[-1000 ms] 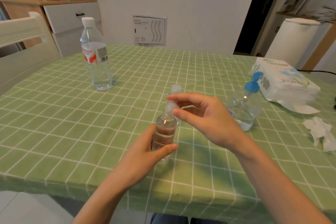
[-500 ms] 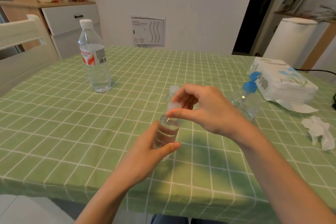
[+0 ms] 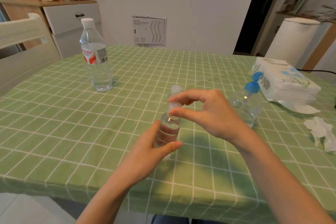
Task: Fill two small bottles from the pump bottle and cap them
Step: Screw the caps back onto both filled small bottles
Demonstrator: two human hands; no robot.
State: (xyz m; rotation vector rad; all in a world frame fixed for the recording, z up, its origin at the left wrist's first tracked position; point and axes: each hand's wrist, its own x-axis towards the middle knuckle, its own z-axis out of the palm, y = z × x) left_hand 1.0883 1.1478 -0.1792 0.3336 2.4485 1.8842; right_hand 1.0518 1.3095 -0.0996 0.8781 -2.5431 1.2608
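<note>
A small clear bottle, partly filled with clear liquid, stands upright near the table's front middle. My left hand is wrapped around its lower body. My right hand pinches its translucent cap on the neck between thumb and forefinger. Right behind it stands a second small bottle, mostly hidden, with only its capped top showing. The pump bottle, clear with a blue pump head, stands to the right, just beyond my right hand.
A tall water bottle with a white cap stands at the back left. A white tissue pack lies at the right edge, with a crumpled tissue in front of it. A green checked cloth covers the table. A chair back is at far left.
My right hand's fingers have shifted around the cap on the held bottle. The left hand has kept its hold and the bottle has stayed in place.
</note>
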